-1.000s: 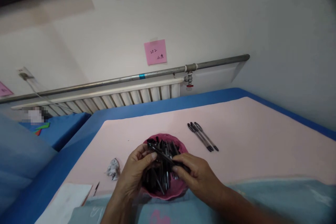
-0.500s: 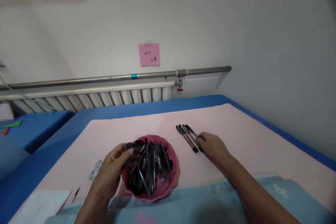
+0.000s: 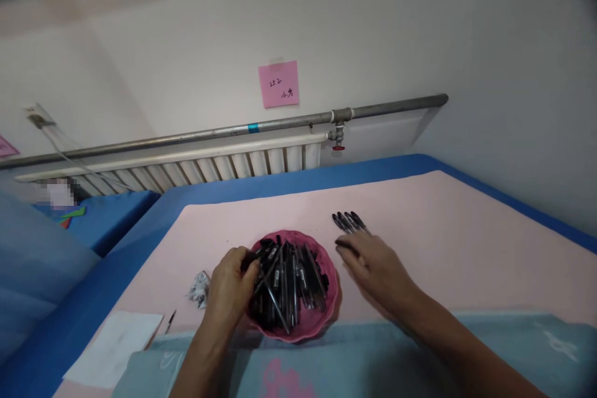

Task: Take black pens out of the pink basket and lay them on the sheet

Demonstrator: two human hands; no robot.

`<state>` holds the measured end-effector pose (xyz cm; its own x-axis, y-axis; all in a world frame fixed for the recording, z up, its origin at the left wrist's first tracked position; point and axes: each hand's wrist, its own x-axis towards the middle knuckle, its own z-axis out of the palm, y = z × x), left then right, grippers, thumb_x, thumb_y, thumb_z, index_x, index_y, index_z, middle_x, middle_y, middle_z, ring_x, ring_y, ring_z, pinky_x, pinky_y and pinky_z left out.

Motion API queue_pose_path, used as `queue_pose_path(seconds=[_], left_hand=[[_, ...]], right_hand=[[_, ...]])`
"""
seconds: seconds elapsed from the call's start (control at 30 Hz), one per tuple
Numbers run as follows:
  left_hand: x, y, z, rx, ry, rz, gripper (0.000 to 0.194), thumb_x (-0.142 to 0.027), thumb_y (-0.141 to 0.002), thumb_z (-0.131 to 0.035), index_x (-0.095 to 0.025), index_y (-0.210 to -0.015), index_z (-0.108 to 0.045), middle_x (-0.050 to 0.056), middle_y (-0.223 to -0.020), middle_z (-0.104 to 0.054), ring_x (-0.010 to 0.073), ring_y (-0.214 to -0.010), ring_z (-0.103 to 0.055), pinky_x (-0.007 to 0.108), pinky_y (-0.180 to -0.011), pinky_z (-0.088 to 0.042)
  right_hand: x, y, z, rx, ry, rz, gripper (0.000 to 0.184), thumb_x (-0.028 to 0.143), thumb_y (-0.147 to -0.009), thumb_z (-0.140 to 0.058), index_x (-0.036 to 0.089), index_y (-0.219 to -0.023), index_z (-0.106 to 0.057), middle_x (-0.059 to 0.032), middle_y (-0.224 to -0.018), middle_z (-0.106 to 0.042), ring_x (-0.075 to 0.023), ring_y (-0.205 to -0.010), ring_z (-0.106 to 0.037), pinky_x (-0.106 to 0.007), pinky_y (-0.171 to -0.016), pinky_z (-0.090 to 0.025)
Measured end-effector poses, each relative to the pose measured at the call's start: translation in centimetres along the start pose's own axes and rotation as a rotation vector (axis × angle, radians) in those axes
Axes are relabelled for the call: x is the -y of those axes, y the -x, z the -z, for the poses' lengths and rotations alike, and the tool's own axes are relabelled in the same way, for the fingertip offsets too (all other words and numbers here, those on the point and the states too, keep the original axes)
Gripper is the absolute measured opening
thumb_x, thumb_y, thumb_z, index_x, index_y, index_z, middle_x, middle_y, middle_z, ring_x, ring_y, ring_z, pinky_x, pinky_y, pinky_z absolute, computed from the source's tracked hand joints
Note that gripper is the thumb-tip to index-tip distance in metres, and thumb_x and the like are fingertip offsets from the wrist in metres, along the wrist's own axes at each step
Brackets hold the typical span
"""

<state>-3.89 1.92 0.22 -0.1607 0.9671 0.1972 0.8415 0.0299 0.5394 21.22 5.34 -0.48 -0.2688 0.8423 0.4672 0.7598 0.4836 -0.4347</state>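
A pink scalloped bowl (image 3: 333, 298) on the table holds a heap of clear pen barrels and black caps. My left hand (image 3: 231, 289) is at its left rim, thumb and fingers closed on a pen (image 3: 276, 305) that slants down across the heap. Dark shadow hides part of this grip. My right hand (image 3: 380, 267) hovers just right of the bowl, thumb and index finger apart, with nothing clearly seen in it. Beyond its knuckles lie several black-capped pens (image 3: 347, 222) side by side, their lower ends hidden by the hand.
Crumpled paper or plastic (image 3: 199, 289) lies left of my left hand. A white sheet (image 3: 116, 348) and a single thin pen (image 3: 170, 321) are nearer the front left. The pink-topped table (image 3: 448, 230) meets the wall behind, below a pipe (image 3: 200, 138) and radiator.
My right hand has left the row of pens and moved left and nearer the bowl. The left hand remains at the bowl's rim. The whole view has shifted and tilted slightly.
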Motion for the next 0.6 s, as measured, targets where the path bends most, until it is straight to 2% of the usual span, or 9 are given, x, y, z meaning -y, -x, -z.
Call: queue_pose_path(seconds=[0.07, 0.13, 0.23, 0.5, 0.6], left_hand=[[-0.2, 0.1, -0.2, 0.031, -0.196, -0.042, 0.024, -0.033, -0.078, -0.043, -0.017, -0.076, -0.060, 0.007, -0.080, -0.058, 0.0216, -0.082, -0.051, 0.034, -0.074, -0.037], [-0.7, 0.2, -0.4, 0.074, -0.344, -0.054, 0.028, -0.037, -0.078, -0.043, -0.016, -0.076, -0.062, 0.009, -0.085, -0.058, 0.0243, -0.086, -0.049, 0.037, -0.077, -0.035], [-1.5, 0.6, -0.5, 0.121, -0.442, -0.051, 0.032, -0.042, -0.077, -0.044, -0.016, -0.077, -0.064, 0.011, -0.093, -0.058, 0.0276, -0.091, -0.046, 0.040, -0.077, -0.033], [-2.0, 0.9, -0.7, 0.215, -0.422, -0.024, 0.031, -0.039, -0.075, -0.046, -0.015, -0.075, -0.064, 0.012, -0.095, -0.058, 0.0293, -0.093, -0.045, 0.041, -0.077, -0.033], [-1.6, 0.6, -0.6, 0.216, -0.352, 0.009, 0.028, -0.037, -0.075, -0.046, -0.016, -0.072, -0.063, 0.011, -0.090, -0.058, 0.0268, -0.090, -0.048, 0.039, -0.077, -0.035]], right_hand=[[1.2, 0.4, -0.5, 0.048, -0.054, 0.090, 0.020, 0.020, -0.084, -0.040, 0.018, -0.084, -0.061, -0.0051, -0.077, -0.061, -0.0187, -0.076, -0.054, -0.031, -0.069, -0.039], [1.7, 0.7, -1.0, 0.090, -0.070, 0.121, 0.021, 0.017, -0.084, -0.040, 0.017, -0.082, -0.061, -0.0058, -0.077, -0.059, -0.0191, -0.076, -0.053, -0.032, -0.069, -0.040], [1.7, 0.7, -1.3, 0.105, -0.070, 0.126, 0.022, 0.017, -0.083, -0.041, 0.017, -0.079, -0.063, -0.0078, -0.081, -0.058, -0.0199, -0.078, -0.052, -0.035, -0.071, -0.040], [1.8, 1.0, -2.0, 0.108, -0.080, 0.123, 0.017, 0.017, -0.080, -0.045, 0.018, -0.079, -0.063, -0.0079, -0.090, -0.058, -0.0218, -0.085, -0.051, -0.038, -0.075, -0.041], [2.0, 1.1, -2.0, 0.053, -0.104, 0.132, 0.017, 0.016, -0.080, -0.046, 0.019, -0.082, -0.062, -0.0085, -0.095, -0.057, -0.0222, -0.088, -0.051, -0.039, -0.077, -0.041]])
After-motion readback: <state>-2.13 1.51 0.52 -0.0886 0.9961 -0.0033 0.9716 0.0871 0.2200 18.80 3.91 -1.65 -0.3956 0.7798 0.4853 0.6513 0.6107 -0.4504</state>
